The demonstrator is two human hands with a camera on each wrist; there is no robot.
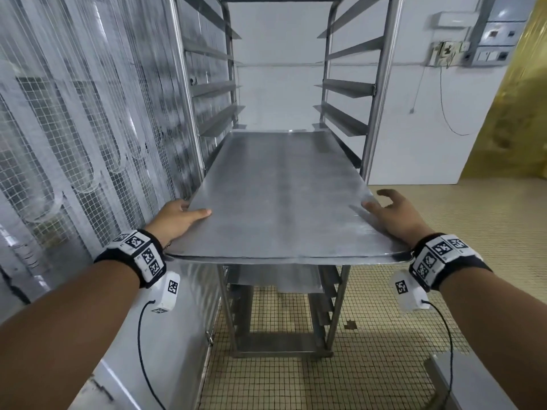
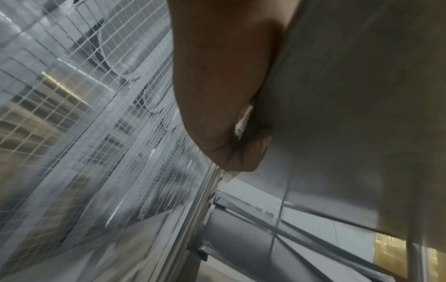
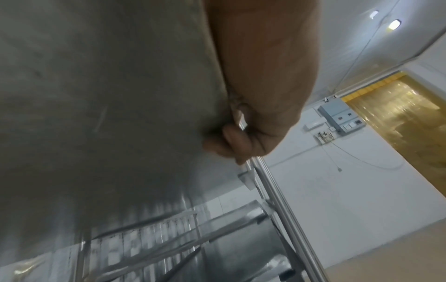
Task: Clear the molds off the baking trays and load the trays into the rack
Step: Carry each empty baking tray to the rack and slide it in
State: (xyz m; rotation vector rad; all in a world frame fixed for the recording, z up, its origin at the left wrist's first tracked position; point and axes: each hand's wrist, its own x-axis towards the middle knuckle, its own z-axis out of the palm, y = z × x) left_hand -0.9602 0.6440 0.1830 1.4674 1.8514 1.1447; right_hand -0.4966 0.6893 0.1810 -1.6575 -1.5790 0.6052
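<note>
A flat, bare metal baking tray (image 1: 281,196) lies level, its far end between the posts of the steel rack (image 1: 189,99) and its near end sticking out toward me. My left hand (image 1: 180,217) grips the tray's near left edge, thumb on top. From below, the left hand (image 2: 224,95) shows fingers curled under the tray's underside (image 2: 350,114). My right hand (image 1: 393,214) holds the near right edge, thumb on top. The right wrist view shows the right hand (image 3: 260,95) with fingers curled under the tray (image 3: 108,95). No molds are in view.
Empty angled runners (image 1: 343,87) line both sides of the rack above the tray. Another tray (image 1: 275,279) sits lower in the rack. A wire mesh partition (image 1: 74,128) stands close on the left. A yellow strip curtain (image 1: 518,99) hangs at right, and a steel table corner (image 1: 450,377) juts in at lower right.
</note>
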